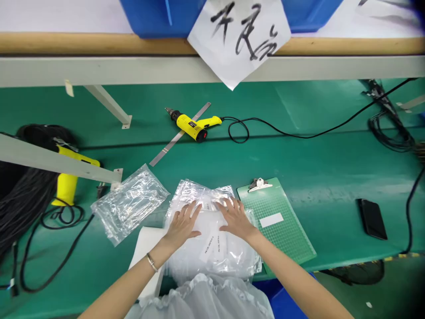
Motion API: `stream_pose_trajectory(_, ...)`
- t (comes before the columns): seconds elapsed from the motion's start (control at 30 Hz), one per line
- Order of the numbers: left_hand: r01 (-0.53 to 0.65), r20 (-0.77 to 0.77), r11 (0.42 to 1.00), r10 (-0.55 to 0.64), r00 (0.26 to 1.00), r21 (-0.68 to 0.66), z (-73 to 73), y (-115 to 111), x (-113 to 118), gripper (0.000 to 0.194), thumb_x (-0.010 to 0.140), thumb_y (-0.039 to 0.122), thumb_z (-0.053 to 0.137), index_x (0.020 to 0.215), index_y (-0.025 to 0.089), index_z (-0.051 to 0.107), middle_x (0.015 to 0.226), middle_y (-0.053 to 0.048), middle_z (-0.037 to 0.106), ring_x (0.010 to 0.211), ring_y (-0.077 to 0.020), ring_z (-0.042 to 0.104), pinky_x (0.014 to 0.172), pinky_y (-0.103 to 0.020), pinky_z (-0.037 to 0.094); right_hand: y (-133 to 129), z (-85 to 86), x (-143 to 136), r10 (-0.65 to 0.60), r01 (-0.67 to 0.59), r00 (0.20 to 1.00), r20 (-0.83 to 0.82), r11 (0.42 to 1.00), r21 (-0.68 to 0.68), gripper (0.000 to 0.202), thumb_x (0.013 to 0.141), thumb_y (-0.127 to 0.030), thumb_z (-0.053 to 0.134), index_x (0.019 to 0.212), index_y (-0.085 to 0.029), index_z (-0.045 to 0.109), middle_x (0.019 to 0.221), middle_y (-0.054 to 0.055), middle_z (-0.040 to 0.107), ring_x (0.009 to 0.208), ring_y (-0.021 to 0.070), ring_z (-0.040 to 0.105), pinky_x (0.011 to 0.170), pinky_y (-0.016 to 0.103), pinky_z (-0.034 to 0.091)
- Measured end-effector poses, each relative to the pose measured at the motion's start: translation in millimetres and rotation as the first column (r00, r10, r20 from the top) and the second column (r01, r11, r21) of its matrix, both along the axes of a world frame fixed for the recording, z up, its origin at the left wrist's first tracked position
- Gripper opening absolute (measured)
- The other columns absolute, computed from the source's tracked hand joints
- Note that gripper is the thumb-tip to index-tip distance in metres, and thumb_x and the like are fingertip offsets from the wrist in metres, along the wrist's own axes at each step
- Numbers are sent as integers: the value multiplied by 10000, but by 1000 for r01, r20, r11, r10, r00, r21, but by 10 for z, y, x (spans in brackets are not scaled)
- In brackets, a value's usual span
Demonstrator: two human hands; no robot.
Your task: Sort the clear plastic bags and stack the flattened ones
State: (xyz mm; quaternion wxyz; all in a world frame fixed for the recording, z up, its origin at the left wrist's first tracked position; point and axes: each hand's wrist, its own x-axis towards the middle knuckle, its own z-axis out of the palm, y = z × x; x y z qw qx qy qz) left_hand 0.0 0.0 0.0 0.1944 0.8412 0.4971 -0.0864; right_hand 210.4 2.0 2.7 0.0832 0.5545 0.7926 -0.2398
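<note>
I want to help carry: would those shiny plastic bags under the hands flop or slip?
The plastic bags would probably flop, since their thin film is wrinkled. They may feel slippery, because the surface looks glossy. They might also slide apart, as their edges overlap unevenly.

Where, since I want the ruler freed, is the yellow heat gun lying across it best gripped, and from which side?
Probably around its handle, with the right hand coming from the right: the handle sticks out that way, slim and uncovered, while the nozzle points left and away. Mind the cord leaving its end.
</note>
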Motion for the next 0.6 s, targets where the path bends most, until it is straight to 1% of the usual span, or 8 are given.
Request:
stream_pose_trajectory(0.13,-220,7,971,220,975,88,-11,6,7,798,725,367,672,1371,162,251,1417,-174,246,1294,-369,176,978,-514,271,140,-3,-108,91,-92,994,-52,996,-8,731,588,-492,754,1207,-202,494,1191,132,505,1108,349,389,946,474,266)
stream_pose_trajectory(0.2,-365,4,925,367,930,109,-24,-14,-20,782,763,426,609,1362,93,233,1345,-226,296,1226,-384,279,918,-508,330,266,15,-153,79,-79,996,-46,997,12,743,653,-481,714,1270,-180,430,1198,158,488,1084,349,398,914,479,288)
stream_pose_trajectory(0.27,-461,-3,882,463,886,97,-55,-77,-64,745,763,453,593,1323,69,287,1233,-221,384,1099,-371,404,823,-481,397,428,20,-198,75,-74,996,-39,996,41,750,737,-440,653,1357,-212,299,1322,164,376,1168,367,313,930,503,256)
stream_pose_trajectory(0.3,-482,-4,872,484,875,85,-75,-123,-86,712,753,450,604,1296,81,330,1191,-201,411,1052,-360,433,790,-467,413,518,10,-228,90,-88,995,-39,995,47,721,763,-419,633,1366,-251,276,1374,141,315,1214,370,253,946,509,235)
stream_pose_trajectory(0.37,-485,9,872,485,874,65,-118,-224,-126,613,752,396,619,1254,127,393,1161,-158,428,1024,-336,445,784,-444,416,692,-33,-304,140,-138,989,-37,990,37,596,779,-391,625,1310,-299,370,1398,90,290,1254,354,204,967,501,222)
stream_pose_trajectory(0.43,-469,32,881,468,883,58,-152,-306,-155,510,763,328,613,1214,167,437,1166,-129,426,1030,-311,440,808,-422,406,832,-93,-396,176,-175,984,-18,984,13,435,784,-384,622,1182,-251,508,1326,84,380,1215,323,295,955,488,268)
stream_pose_trajectory(0.5,-465,51,883,463,885,64,-171,-340,-174,459,763,313,611,1172,165,466,1192,-134,410,1057,-310,425,831,-424,394,921,-139,-482,191,-191,981,13,981,-10,319,811,-372,590,1068,-184,564,1214,84,475,1132,282,410,923,481,332)
stream_pose_trajectory(0.6,-455,85,887,449,890,83,-188,-300,-182,566,751,389,619,1228,159,419,1305,-163,324,1178,-340,330,898,-474,346,961,-144,-562,221,-219,974,44,975,-44,249,852,-340,546,1013,-152,574,1105,69,551,1034,237,507,884,464,402)
